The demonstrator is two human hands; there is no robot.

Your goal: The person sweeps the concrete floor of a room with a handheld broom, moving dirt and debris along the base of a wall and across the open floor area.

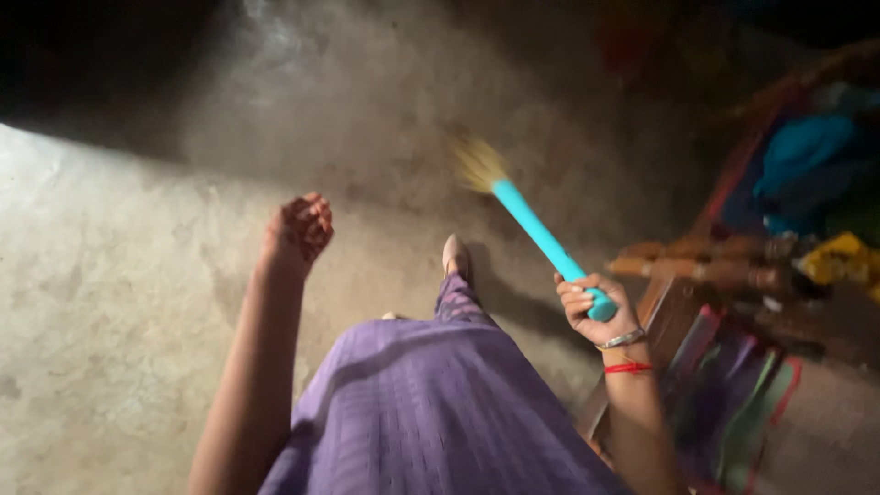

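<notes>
Right hand (591, 307) is closed round the near end of the broom (536, 231), a blue handle with blurred bristles at the far end, low over the floor (119, 275). Left hand (301, 229) hangs loosely curled, holding nothing. A foot (456, 258) is just left of the handle. Risk: a wide stroke right could hit the wooden frame (706, 266) and striped cloth (733, 403); dim light hides dust.
</notes>
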